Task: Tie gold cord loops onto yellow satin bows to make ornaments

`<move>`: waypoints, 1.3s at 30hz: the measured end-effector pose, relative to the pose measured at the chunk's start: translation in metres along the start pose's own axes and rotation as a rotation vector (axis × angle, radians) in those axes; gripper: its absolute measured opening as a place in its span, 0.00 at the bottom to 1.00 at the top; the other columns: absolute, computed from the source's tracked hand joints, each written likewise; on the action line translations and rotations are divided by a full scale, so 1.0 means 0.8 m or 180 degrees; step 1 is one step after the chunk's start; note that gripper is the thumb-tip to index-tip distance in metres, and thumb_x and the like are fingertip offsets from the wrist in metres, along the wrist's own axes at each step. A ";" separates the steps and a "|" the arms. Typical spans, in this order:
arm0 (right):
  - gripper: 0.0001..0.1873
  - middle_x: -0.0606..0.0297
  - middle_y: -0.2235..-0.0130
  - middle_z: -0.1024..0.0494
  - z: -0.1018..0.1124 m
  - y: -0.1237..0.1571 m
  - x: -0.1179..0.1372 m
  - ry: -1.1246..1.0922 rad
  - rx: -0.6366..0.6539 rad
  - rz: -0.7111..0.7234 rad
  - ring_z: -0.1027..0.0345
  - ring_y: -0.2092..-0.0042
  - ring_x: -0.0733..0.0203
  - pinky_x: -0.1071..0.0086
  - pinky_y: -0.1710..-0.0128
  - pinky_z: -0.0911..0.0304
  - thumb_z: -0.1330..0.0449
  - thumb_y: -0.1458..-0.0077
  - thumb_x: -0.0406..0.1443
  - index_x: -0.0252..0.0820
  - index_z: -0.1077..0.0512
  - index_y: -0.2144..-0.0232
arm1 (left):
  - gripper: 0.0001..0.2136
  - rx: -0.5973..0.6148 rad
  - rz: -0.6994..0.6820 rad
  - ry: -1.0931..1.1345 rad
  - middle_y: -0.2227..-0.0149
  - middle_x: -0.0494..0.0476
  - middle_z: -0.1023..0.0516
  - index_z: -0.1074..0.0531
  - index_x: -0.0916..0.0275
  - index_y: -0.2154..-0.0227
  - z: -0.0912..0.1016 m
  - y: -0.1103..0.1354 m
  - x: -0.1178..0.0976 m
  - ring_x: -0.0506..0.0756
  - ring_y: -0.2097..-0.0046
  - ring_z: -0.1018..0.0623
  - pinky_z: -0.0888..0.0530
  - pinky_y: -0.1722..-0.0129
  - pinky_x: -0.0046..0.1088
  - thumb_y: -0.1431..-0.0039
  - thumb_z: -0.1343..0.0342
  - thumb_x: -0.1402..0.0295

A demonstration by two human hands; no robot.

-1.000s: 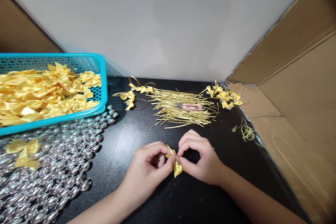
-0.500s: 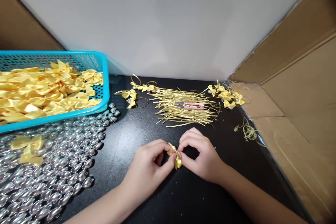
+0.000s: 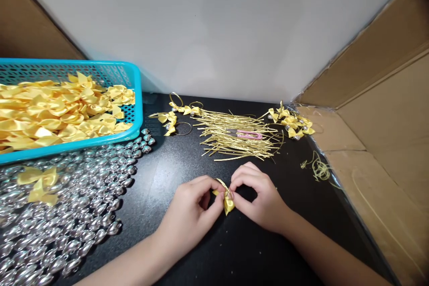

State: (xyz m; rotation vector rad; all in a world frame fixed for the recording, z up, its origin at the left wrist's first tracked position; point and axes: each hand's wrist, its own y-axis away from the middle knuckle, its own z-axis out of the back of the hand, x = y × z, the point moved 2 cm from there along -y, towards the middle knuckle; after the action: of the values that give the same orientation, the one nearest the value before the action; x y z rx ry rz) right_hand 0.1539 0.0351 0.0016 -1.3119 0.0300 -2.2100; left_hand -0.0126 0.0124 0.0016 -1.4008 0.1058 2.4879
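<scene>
Pinched between both hands, left hand (image 3: 191,208) and right hand (image 3: 259,196), a yellow bow (image 3: 228,203) with a gold tie is held just above the table (image 3: 187,174). Beyond, many ties (image 3: 234,136) remain unused; a few finished bows (image 3: 293,123) lie farther off.

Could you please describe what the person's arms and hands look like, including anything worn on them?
Both the left hand and the right hand are bare: no gloves, rings or watch show. The forearms are uncovered to the picture's lower edge, with no sleeves in view. Fingernails look short and unpainted.
</scene>
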 end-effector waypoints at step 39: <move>0.09 0.66 0.72 0.27 -0.002 0.001 -0.002 0.0053 0.0021 -0.0001 0.35 0.66 0.61 0.65 0.65 0.38 0.40 0.50 0.25 0.43 0.32 0.74 | 0.06 -0.0039 -0.0163 -0.0132 0.77 0.50 0.28 0.25 0.63 0.71 0.002 0.001 -0.003 0.48 0.79 0.32 0.36 0.78 0.23 0.42 0.47 0.71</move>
State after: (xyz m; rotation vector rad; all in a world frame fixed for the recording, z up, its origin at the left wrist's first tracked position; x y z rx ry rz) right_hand 0.1536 0.0349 -0.0006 -1.2898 0.0287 -2.2195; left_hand -0.0128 0.0116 0.0043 -1.3388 0.0459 2.4784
